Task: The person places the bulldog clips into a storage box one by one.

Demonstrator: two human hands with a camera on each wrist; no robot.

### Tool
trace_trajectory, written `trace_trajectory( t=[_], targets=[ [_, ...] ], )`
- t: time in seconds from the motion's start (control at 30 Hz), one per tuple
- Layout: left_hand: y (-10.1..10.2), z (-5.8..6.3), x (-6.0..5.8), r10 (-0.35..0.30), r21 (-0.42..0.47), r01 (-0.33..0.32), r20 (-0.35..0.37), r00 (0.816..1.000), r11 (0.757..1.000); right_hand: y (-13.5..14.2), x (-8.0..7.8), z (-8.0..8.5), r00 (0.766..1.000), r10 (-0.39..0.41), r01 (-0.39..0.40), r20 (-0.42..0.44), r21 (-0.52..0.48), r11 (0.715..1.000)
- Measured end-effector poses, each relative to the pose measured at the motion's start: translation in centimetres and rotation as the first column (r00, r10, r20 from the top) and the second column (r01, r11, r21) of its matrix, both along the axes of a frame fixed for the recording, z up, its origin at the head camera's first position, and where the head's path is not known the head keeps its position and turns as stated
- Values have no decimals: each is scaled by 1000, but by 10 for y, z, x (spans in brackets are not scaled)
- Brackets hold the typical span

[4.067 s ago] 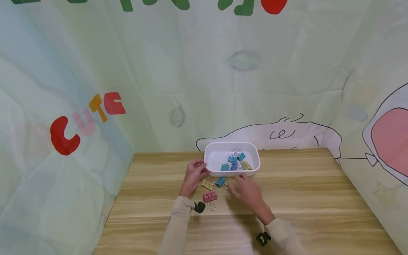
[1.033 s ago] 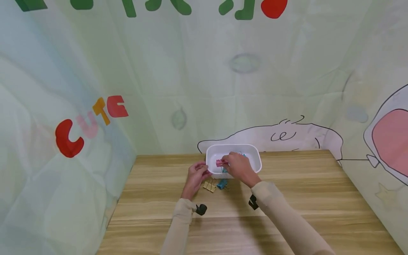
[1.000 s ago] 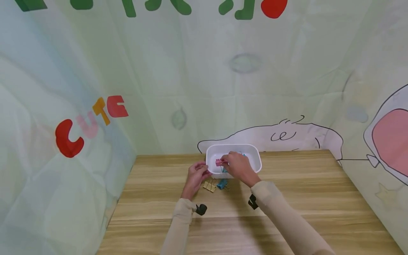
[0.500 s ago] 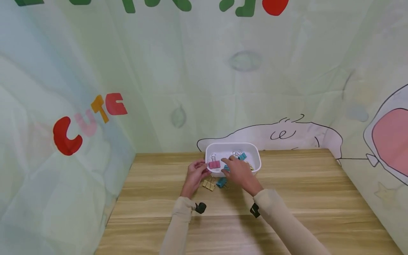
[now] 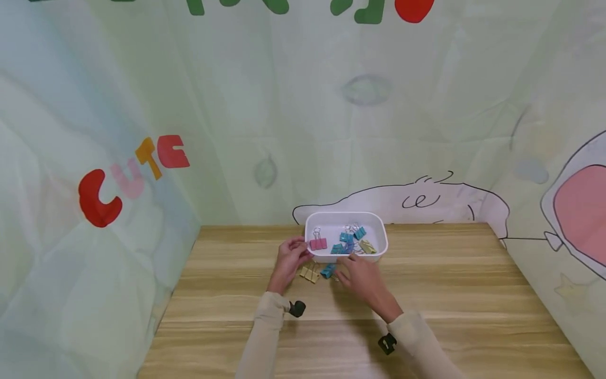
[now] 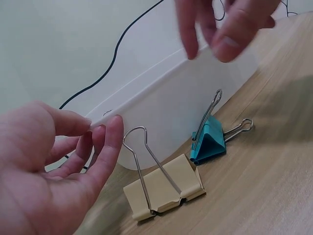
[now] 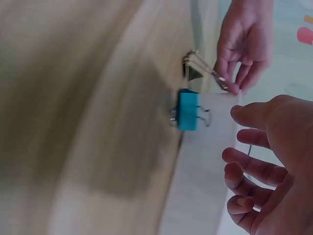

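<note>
My left hand point(image 5: 286, 263) pinches the rim of a white plastic box point(image 6: 166, 110) at its near left corner, thumb on top and fingers against the outer wall. My right hand point(image 5: 365, 281) hovers in front of the box with parted fingers, holding nothing, just right of a teal binder clip point(image 6: 209, 143). That clip lies on the table against the box's front. Left of it a yellow binder clip point(image 6: 165, 188) lies with one wire handle raised. Inside the box, a pink binder clip point(image 5: 318, 243) sits at the left.
Several more clips lie in the right half of the box, among them a blue binder clip point(image 5: 349, 245) and a yellow-green binder clip point(image 5: 367, 246). The wooden table point(image 5: 450, 295) ends just behind the box at a printed cloth backdrop point(image 5: 236, 179).
The right hand carried the pink binder clip from the table into the box and let it go. It then moved back toward the front of the box. The left hand stayed at the rim.
</note>
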State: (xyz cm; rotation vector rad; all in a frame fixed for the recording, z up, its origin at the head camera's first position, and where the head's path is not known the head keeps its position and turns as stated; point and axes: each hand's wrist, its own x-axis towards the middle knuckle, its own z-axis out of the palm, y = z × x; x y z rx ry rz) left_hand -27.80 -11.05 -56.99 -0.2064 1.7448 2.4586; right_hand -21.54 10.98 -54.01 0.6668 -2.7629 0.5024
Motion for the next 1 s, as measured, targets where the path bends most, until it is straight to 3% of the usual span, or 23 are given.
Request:
trace_trajectory(
  t=[0.17, 0.33, 0.73, 0.87, 1.0],
  targets=[
    [-1, 1, -1, -6, -20, 6, 5, 1000, 1000, 10, 7, -13, 999, -29, 30, 28, -36, 999],
    [0, -1, -2, -7, -1, 7, -11, 1000, 1000, 13, 5, -20, 997, -39, 42, 74, -39, 998],
    [0, 0, -1, 0, 8, 0, -1, 1000, 1000, -4, -17, -26, 987, 53, -52, 150, -7, 999],
    [0, 1, -1, -3, 9, 3, 1, 1000, 1000, -12, -22, -32, 983, 96, -93, 154, -32, 995],
    [1, 0, -1, -6, 14, 6, 0, 1000, 1000, -17, -23, -34, 986, 90, -90, 142, -4, 996]
  ],
)
